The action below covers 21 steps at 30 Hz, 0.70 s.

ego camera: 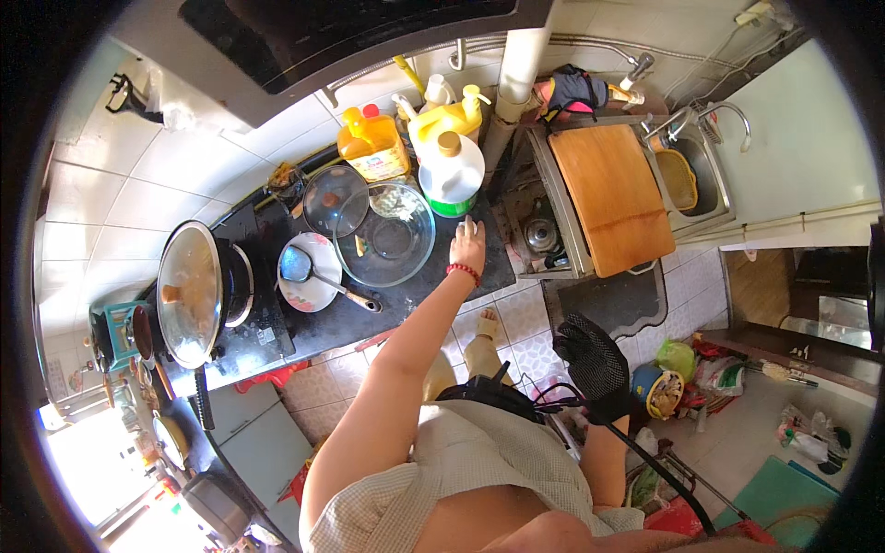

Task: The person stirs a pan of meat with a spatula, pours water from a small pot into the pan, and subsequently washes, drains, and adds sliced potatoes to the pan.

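Note:
My left hand [468,249], with a red bead bracelet at the wrist, is over the black countertop [442,266], its fingers apart. Just beyond the fingertips stands a white plastic jug [453,166] with a gold cap. Left of the hand is a clear glass bowl [397,245] with a small yellowish piece in it. A white floral plate [314,294] bears a spatula [297,264] with its handle over the rim. My right hand [594,366], in a black dotted glove, hangs by my side near black cables [556,399]; its fingers look curled, and their grip is hidden.
A lidded wok [188,297] sits on the stove at left, handle jutting forward. Yellow bottles [373,145] and a glass lid [337,200] stand behind the bowl. At right, a wooden cutting board [612,200] lies beside the sink [712,186]. A full bin [657,392] stands on the floor.

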Motion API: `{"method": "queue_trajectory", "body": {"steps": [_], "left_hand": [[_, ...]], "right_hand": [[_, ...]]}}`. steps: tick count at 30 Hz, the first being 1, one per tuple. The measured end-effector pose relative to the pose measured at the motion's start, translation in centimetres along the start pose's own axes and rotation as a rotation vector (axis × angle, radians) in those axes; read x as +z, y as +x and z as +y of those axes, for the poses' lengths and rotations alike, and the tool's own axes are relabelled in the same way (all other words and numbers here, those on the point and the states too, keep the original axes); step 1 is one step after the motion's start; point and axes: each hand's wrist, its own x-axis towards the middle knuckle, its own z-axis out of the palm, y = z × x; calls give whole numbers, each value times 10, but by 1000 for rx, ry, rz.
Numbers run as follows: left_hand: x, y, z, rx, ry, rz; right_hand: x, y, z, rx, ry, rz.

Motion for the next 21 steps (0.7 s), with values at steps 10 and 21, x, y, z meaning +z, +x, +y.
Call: {"method": "queue_trajectory", "body": {"steps": [10,21], "left_hand": [[5,16,-7,185,172,-69],[-41,-51,181,358,-1126,-606]], "right_hand": [[-47,-44,80,-334,742,286],[-70,-140,131,-590,951,678]]}}
